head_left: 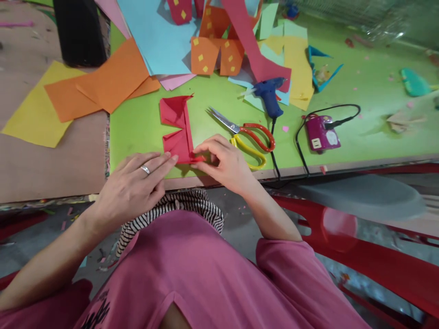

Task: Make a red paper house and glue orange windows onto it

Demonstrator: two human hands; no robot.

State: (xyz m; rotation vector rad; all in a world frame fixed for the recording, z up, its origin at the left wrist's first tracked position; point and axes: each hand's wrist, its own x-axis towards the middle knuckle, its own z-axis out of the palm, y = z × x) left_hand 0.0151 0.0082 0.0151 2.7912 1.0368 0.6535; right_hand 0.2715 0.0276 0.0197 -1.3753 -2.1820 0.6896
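red paper [180,151], folded, one piece: on the green bench [137,137], near the front edge, below the orange cut-outs [202,61] and to the left of the scissors [233,128]. a narrow folded strip runs down its right side; two flaps open to the left, a notch between them, the far one partly raised.

hands, two. left hand [133,183] — loosely spread, its fingertips resting on the near left corner, grasping nothing. right hand [228,164] — thumb and fingers closed in a pinch on the near right corner, at the end of the strip.

handling, as judged: very light, thin, soft across the single layers, stiffer along the doubled strip; apt to slide on the smooth top, crease or tear at the notch. best held by the strip or a near corner, with light fingertips on the flat part.

also listed: glue gun [270,96], beyond the scissors; purple block [320,132], further right.
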